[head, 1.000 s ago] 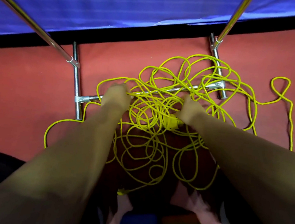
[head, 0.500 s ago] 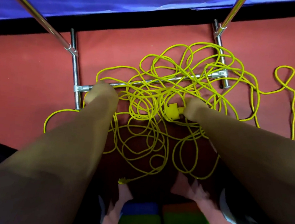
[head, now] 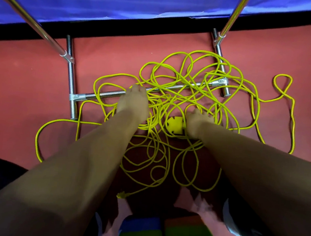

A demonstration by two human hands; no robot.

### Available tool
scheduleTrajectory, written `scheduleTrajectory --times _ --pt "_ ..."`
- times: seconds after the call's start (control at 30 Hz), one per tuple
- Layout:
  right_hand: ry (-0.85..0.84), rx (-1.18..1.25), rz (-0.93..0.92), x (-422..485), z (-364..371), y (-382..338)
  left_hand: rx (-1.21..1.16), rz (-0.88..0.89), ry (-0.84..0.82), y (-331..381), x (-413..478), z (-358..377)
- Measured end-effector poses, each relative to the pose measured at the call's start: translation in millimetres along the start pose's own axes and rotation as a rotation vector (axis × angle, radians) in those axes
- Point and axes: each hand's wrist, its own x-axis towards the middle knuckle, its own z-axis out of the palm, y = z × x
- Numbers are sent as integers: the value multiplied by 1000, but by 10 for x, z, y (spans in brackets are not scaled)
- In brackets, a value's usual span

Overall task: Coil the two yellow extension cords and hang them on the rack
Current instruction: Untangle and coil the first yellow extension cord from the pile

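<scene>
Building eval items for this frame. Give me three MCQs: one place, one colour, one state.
1. Where is the yellow socket block?
A. in a box
B. between the left hand and the right hand
C. hung on a hook

2. What colour is the floor?
A. green
B. white
C. red

3. How do the yellow cords lie?
A. in a loose tangle over the rack's base bar
B. in neat coils
C. hung up

Key: B, the block lies right beside the right hand; C, red shows all around the cords; A, loops sprawl across the bar.
</scene>
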Motion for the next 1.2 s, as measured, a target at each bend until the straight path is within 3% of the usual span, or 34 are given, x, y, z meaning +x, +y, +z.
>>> scheduleTrajectory --times 0.1,0.17,0.3,0.4,0.5,0.6,0.7,0.8,0.9,0.97,1.1,1.2 --pt "-74 101 -131 14 -134 99 -100 249 2 136 -21 71" --pt "-90 193 -186 5 -287 179 -134 355 -128 262 -40 53" --pt "-96 464 -236 -55 -511 357 -106 422 -299 498 -134 67" --pt "-129 798 -222 -184 -548 454 -100 421 -160 587 -131 26" --pt "-55 1168 -154 -224 -462 534 -106 434 -5 659 -105 -90" --pt "68 1323 -46 -249 -405 662 -234 325 44 619 -45 -225" --pt "179 1340 153 -202 -310 926 -428 177 144 466 32 -251" --pt "136 1230 338 -244 -172 1209 -594 -49 264 283 131 -265" --pt "-9 689 322 -506 -140 1256 -579 -207 325 68 202 -263" --pt "-95 506 282 -551 -21 1274 -512 -240 272 -36 208 -223" --pt "-142 441 208 -571 218 1219 -411 -226 119 -143 181 -90" --pt "-21 434 181 -508 311 1142 -425 -183 34 -148 131 -36"
